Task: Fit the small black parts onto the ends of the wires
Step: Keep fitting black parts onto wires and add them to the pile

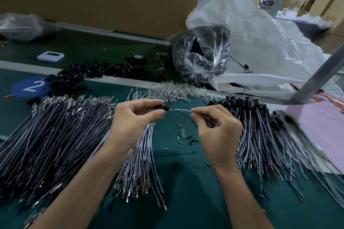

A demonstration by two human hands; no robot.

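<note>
My left hand (135,121) pinches a small black part (161,108) between thumb and fingers above the green table. A white and a black wire (181,111) run out of that part to the right. My right hand (214,126) pinches those wires a short way from the part. Loose black parts (96,72) are heaped at the back left. A big fan of bare wires (55,135) lies at the left. Under my left hand lies a smaller bundle of grey wires (141,163). Wires with black parts on their ends (260,126) are piled at the right.
Clear plastic pieces (176,91) lie in a strip behind my hands. A clear bag of black items (201,55) and a big white sack (260,42) stand at the back right. A metal post (320,72) slants at the right. Small scraps (184,135) lie between my hands.
</note>
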